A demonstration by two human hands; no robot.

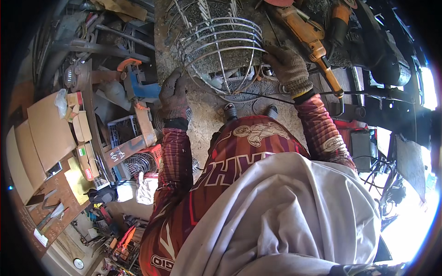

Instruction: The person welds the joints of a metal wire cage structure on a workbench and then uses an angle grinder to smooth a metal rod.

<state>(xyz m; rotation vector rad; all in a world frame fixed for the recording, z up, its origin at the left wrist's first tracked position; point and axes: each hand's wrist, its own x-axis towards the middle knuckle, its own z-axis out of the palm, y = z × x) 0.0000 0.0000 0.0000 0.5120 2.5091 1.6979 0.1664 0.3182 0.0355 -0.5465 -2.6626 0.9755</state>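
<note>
A round basket-like frame of bent metal wire (221, 48) is tilted over the near edge of the dark workbench (168, 30). Its stacked hoops are joined by curved ribs, and more wire rods stand up behind it. My left hand (174, 92), in a dark, soiled glove, is closed at the frame's left side; its fingertips are partly hidden. On the opposite side my right hand (289, 69), in a greyish knit glove, has its fingers closed around the outer hoops.
An orange angle grinder (304, 32) lies on the bench right of the frame, with a second grinder (340, 20) beyond it. A blue tool with an orange handle (136, 79) is at the left. Cardboard boxes (48, 129) stand farther left. A dark cord (267, 96) runs below the frame.
</note>
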